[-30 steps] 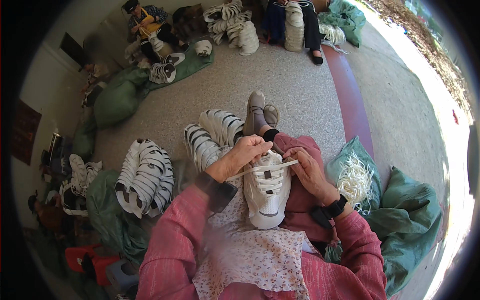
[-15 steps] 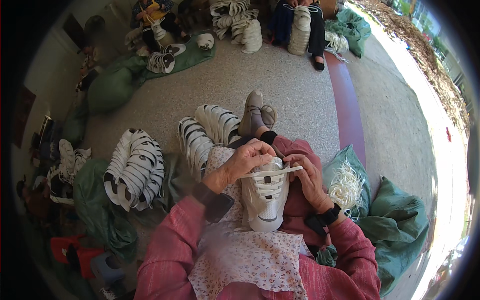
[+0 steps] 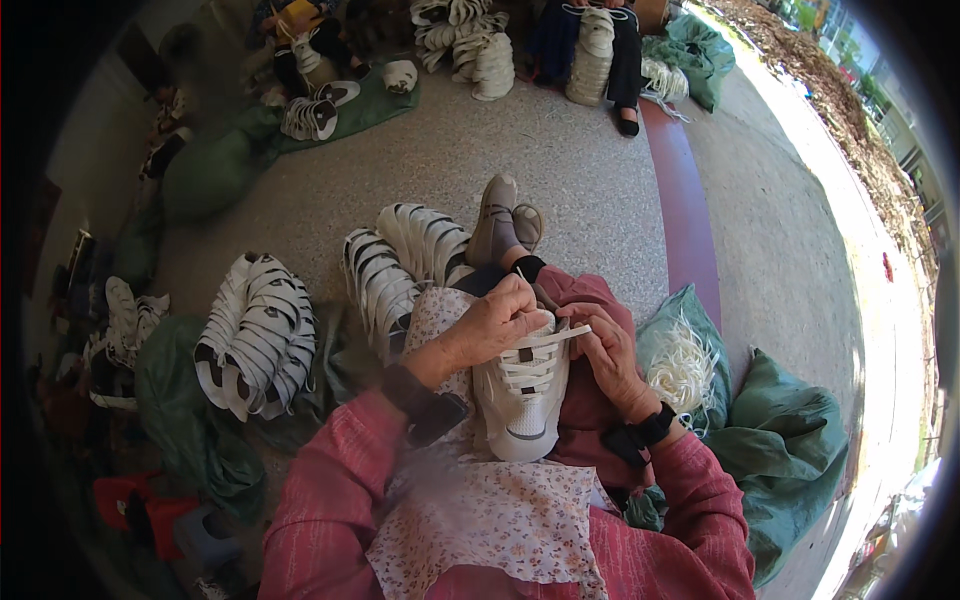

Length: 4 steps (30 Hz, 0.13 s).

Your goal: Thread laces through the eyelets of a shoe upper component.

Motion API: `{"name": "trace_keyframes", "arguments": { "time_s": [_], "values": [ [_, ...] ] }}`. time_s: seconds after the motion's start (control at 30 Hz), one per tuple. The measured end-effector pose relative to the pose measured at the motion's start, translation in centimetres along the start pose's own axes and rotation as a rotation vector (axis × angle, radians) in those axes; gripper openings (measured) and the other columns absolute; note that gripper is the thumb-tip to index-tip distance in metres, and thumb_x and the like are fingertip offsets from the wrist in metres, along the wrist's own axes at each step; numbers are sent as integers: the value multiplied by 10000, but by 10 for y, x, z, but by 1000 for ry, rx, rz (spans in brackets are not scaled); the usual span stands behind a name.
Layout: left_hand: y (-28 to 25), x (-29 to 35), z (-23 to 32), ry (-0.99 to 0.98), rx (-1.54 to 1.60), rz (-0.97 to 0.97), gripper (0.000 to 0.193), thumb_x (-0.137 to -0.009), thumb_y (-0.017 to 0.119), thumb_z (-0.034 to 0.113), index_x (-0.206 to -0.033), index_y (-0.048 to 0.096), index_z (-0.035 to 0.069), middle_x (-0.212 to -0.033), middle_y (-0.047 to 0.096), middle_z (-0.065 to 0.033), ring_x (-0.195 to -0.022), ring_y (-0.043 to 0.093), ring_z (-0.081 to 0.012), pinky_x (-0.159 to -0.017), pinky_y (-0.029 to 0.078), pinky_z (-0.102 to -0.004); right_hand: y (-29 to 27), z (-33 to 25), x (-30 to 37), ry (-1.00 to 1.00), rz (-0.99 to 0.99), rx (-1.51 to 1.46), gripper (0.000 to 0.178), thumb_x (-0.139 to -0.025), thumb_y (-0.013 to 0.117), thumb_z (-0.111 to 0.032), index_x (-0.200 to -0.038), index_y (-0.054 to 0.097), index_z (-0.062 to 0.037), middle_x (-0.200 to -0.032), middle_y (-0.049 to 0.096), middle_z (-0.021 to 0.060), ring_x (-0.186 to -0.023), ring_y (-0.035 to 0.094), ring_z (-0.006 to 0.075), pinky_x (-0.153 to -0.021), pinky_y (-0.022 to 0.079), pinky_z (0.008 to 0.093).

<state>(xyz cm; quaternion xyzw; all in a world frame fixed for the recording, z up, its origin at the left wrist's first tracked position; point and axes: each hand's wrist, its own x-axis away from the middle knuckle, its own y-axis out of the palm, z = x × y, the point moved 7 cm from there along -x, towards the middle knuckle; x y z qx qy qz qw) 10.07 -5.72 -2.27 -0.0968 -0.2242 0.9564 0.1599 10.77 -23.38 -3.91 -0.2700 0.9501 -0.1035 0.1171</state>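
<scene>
A white shoe upper (image 3: 524,408) rests on my lap, toe toward me, with a flat white shoelace (image 3: 540,341) crossed through its eyelets. My left hand (image 3: 498,322) is closed at the far left of the lacing, and a thin lace end sticks up above its fingers. My right hand (image 3: 608,362) pinches the upper's far right edge near the collar. One lace strand runs across the top of the lacing, and its end lies by the right fingers. The fingertips partly hide the top eyelets.
Stacks of nested white uppers (image 3: 262,335) stand at left, and more (image 3: 420,240) by my feet. A green sack (image 3: 715,325) at right holds a bundle of white laces (image 3: 684,370). Another green sack (image 3: 785,430) lies nearer. Two people sit across the floor beside stacked uppers (image 3: 592,55).
My left hand has shifted slightly, and a lace end now shows above it. The strand's left part no longer reaches beyond the upper's left side. The whole view has moved a little.
</scene>
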Motion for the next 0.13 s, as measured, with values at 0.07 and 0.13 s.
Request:
{"name": "trace_keyframes", "arguments": {
  "time_s": [0.07, 0.13],
  "values": [
    [-5, 0, -8, 3, 109, 0, 213, -935, 689, 210, -909, 635, 5, -998, 477, -56, -894, 524, -179, -842, 453, -301, 0, 0, -1, -32, 16, -16, 255, -952, 458, -93, -744, 556, 16, -1242, 623, 153, -1024, 617, 206, -851, 492, 297],
    [-5, 2, -15, -30, 134, -63, 247, -942, 696, 252, -914, 636, 15, -1028, 489, -57, -942, 520, -186, -879, 441, -307, 1, -1, -1, -49, 5, -3, 253, -956, 469, -104, -751, 566, 9, -1249, 626, 136, -1038, 617, 210, -881, 491, 293]
  ]
}}
